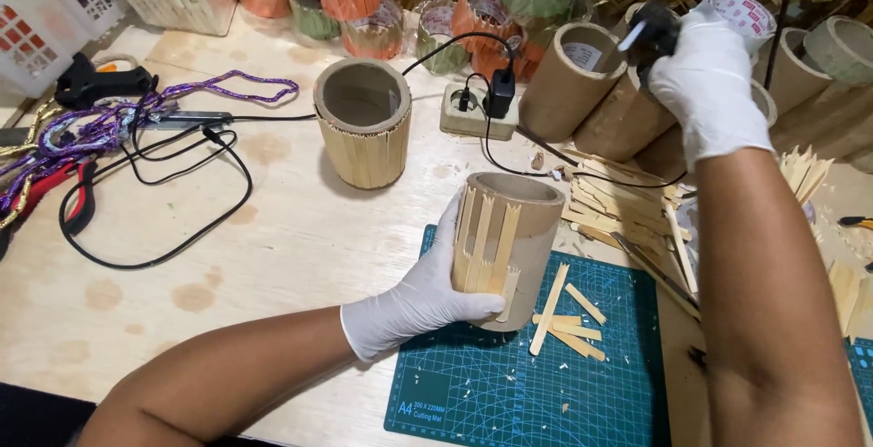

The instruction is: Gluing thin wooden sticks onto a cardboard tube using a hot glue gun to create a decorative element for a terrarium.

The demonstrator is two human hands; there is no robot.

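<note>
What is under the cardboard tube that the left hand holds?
The cardboard tube stands on the green cutting mat, gripped by the left hand. Loose wooden sticks lie beside it. The mat directly beneath its base is hidden.

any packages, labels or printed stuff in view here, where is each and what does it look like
Cutting mat: under the left hand, dark green, white grid, printed corner label.
Tape roll: top right, above the right hand, white with red print.
Wrapped holders: back edge, clear plastic around orange and green cylinders.
</note>
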